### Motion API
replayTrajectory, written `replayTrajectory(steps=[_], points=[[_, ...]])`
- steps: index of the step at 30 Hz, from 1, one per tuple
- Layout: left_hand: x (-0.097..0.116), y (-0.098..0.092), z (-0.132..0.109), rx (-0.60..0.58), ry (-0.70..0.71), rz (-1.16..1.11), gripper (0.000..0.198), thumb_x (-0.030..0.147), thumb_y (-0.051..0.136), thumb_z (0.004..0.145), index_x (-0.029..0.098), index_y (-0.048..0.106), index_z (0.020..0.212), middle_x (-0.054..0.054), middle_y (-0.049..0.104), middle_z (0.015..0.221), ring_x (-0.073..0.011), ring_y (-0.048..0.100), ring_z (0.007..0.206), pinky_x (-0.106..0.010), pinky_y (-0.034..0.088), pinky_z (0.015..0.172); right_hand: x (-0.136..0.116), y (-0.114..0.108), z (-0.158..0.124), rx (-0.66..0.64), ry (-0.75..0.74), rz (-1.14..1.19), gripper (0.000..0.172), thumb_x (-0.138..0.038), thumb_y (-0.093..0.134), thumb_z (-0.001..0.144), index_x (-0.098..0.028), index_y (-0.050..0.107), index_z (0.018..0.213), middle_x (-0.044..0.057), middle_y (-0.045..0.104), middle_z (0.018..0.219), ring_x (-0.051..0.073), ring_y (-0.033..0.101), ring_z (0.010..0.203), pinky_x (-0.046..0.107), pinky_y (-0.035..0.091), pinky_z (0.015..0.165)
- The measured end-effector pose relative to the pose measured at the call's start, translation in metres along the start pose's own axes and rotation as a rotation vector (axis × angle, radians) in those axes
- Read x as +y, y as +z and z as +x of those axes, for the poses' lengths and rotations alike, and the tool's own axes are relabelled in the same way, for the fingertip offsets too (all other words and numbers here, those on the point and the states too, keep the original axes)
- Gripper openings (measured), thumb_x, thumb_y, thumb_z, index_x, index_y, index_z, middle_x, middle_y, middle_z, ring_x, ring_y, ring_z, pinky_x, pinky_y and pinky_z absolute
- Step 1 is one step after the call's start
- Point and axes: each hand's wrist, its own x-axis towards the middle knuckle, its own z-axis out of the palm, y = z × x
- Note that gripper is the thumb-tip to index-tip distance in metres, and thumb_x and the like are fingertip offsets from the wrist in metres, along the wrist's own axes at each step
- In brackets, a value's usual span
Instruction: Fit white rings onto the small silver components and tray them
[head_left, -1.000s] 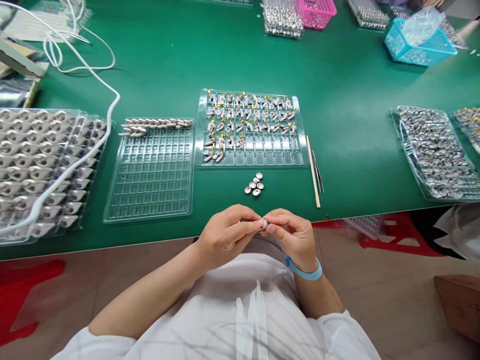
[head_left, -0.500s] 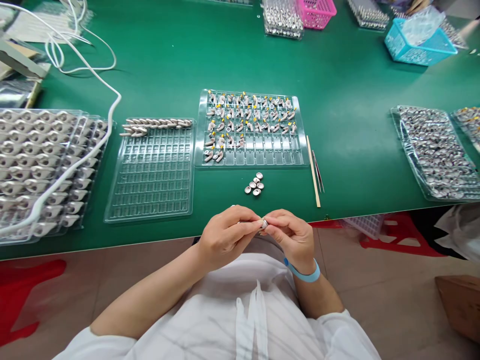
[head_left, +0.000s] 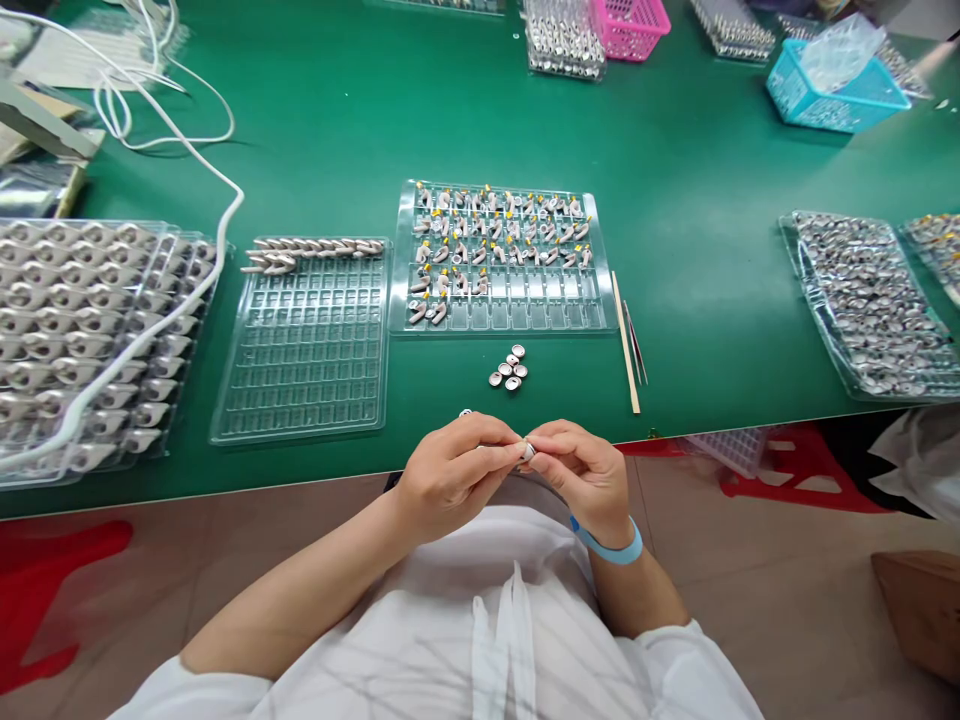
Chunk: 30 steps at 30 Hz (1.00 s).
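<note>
Head view: I see the left hand and the right hand meet at the front edge of the green surface, the fingers of both pinching one small silvery part between them. Just beyond, loose round metal pieces lie clustered before a partly filled clear tray; tweezers and a wooden stick lie side by side to its right.

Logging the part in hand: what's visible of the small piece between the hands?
The small piece looks metallic, silvery-white, with a curved surface and a thin dark band. The left hand and right hand both pinch it near the green table's front edge. They cover most of it, so full shape and tilt cannot be told.
</note>
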Motion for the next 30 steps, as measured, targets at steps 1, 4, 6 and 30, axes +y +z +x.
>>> replayTrajectory(steps=[1, 4, 6, 30], points=[[0.0003, 0.0000, 0.0000, -0.002, 0.001, 0.001, 0.018, 0.004, 0.063, 0.085, 0.018, 0.066, 0.097, -0.007, 0.070, 0.085, -0.0158, 0.067, 0.077, -0.028, 0.056, 0.066, -0.0001, 0.0001, -0.0003, 0.004, -0.007, -0.009, 0.024, -0.012, 0.070, 0.083, -0.027, 0.075, 0.101, 0.005, 0.070, 0.093, 0.018, 0.069, 0.084, 0.031, 0.062, 0.069], [0.0007, -0.0002, 0.0005, -0.003, 0.005, -0.003, 0.020, 0.003, 0.064, 0.083, 0.017, 0.066, 0.097, -0.007, 0.070, 0.084, -0.0161, 0.067, 0.076, -0.029, 0.056, 0.066, -0.0004, 0.0004, -0.0004, 0.018, -0.027, -0.025, 0.025, -0.012, 0.070, 0.083, -0.027, 0.074, 0.102, 0.005, 0.070, 0.094, 0.018, 0.069, 0.084, 0.031, 0.062, 0.069], [0.0008, -0.0003, 0.0008, -0.003, 0.002, -0.001, 0.019, 0.003, 0.064, 0.084, 0.017, 0.066, 0.097, -0.007, 0.070, 0.085, -0.0158, 0.066, 0.077, -0.029, 0.056, 0.066, -0.0008, 0.0002, 0.0004, 0.024, -0.044, -0.037, 0.025, -0.012, 0.070, 0.083, -0.027, 0.075, 0.102, 0.005, 0.070, 0.094, 0.018, 0.069, 0.084, 0.030, 0.061, 0.069], [-0.0014, -0.0023, 0.0011, -0.029, 0.000, -0.048, 0.020, 0.003, 0.062, 0.085, 0.018, 0.066, 0.097, -0.007, 0.071, 0.085, -0.0159, 0.067, 0.078, -0.029, 0.056, 0.068, -0.0030, -0.0016, 0.0029, -0.022, -0.027, -0.019, 0.028, -0.010, 0.070, 0.082, -0.028, 0.075, 0.103, 0.005, 0.071, 0.094, 0.017, 0.069, 0.085, 0.030, 0.061, 0.070]])
